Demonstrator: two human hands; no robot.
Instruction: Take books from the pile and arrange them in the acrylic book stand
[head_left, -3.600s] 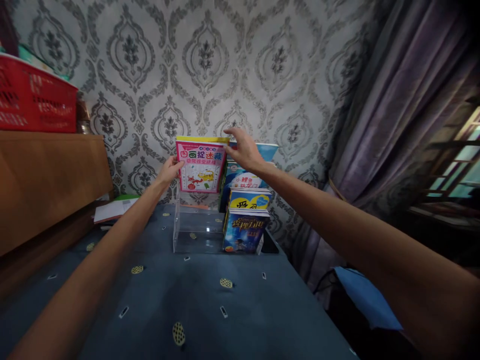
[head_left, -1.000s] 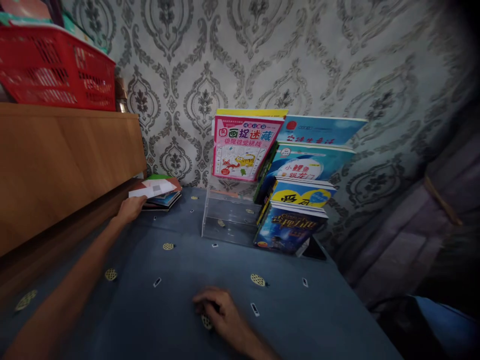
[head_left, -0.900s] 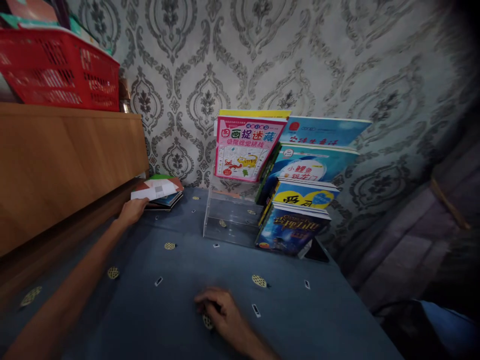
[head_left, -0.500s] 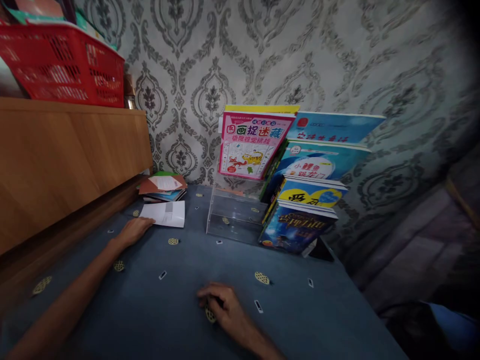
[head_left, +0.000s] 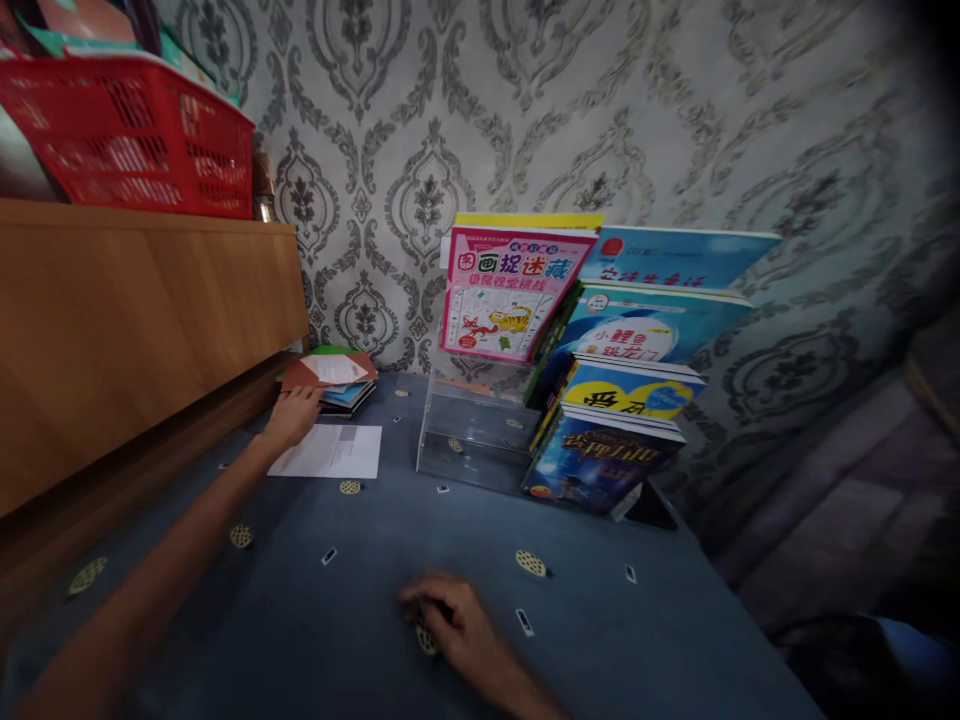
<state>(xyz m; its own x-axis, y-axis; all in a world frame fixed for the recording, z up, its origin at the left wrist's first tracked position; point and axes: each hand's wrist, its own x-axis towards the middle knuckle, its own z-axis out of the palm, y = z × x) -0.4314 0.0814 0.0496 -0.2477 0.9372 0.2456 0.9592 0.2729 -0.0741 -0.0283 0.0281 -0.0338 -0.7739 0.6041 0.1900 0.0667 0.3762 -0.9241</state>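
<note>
Now the white sheet [head_left: 328, 452] lies off the book stack [head_left: 330, 378]; left hand [head_left: 294, 417] returns there, fingers released; right hand [head_left: 450, 625] rests curled on the worktop [head_left: 600, 640].

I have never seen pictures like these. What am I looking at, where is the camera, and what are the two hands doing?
There is no machine: a person works with two bare hands, and one camera on the head looks forward and down. The left hand reaches to a small stack of books by the wooden cabinet; a white sheet lies flat beside it. The right hand rests on the blue tablecloth and holds nothing. A clear tiered stand by the wall shows a pink book and several blue ones. A red basket sits on the cabinet.
</note>
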